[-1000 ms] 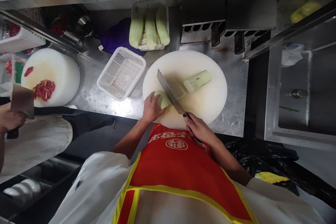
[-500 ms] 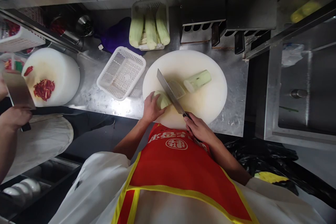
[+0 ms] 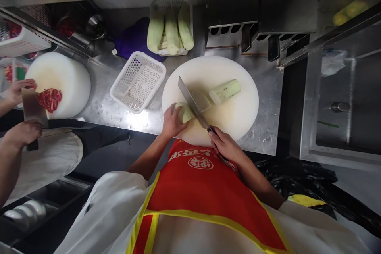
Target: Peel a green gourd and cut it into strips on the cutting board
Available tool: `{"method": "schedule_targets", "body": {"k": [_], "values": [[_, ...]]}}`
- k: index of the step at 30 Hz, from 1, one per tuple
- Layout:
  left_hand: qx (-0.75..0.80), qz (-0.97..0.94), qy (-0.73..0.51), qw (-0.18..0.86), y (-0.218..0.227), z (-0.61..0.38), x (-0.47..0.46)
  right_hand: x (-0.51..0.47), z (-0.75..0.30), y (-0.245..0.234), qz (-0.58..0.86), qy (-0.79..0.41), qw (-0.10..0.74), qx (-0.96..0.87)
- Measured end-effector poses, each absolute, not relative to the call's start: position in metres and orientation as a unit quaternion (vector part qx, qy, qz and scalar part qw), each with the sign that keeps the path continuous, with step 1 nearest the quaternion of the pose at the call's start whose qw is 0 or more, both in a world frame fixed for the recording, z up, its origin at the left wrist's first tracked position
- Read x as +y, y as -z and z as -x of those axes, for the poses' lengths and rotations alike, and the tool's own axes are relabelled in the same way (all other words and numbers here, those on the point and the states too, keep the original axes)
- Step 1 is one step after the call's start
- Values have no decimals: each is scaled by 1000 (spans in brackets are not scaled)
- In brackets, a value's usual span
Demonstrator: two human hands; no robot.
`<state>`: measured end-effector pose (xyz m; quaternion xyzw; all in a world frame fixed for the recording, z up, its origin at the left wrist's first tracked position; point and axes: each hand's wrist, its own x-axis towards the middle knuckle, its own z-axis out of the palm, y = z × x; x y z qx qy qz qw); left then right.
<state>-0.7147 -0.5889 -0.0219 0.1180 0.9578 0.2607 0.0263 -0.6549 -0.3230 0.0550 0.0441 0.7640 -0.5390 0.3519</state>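
On a round white cutting board (image 3: 238,127), my left hand (image 3: 173,121) grips a pale green, peeled gourd piece (image 3: 185,112). My right hand (image 3: 224,143) is closed round the black handle of a cleaver (image 3: 193,103). Its blade stands against the right end of that piece, edge down towards the board. Flat gourd slices (image 3: 201,100) lie just beyond the blade. To the right rests a longer gourd chunk (image 3: 225,91), cut end facing the blade. The lower edge of the blade is partly hidden by its angle.
An empty white plastic basket (image 3: 138,83) stands left of the board. Behind it, another basket (image 3: 190,27) holds whole gourds (image 3: 171,33). Knife racks (image 3: 232,35) are at the back, a sink (image 3: 336,127) right. At left, a co-worker's hands (image 3: 24,133) cut red meat (image 3: 50,100) with a cleaver.
My hands, the cleaver and the gourd piece look almost unmoved. At left, the co-worker's cleaver and hands have moved right, closer to the red meat.
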Motion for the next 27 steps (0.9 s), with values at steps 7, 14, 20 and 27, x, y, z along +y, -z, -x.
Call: {"method": "schedule_targets", "body": {"k": [7,14,20,27], "values": [[958,-116,-261,27,23,714,-589,-324,656,-56,-43,540,357,761],[958,-114,-263,28,24,714,-588,-323,656,-56,-44,540,354,762],[955,-117,-271,27,23,714,-590,-324,656,-54,-41,539,353,764],[948,-122,-293,23,17,718,-598,-323,656,-57,-50,540,360,759]]}}
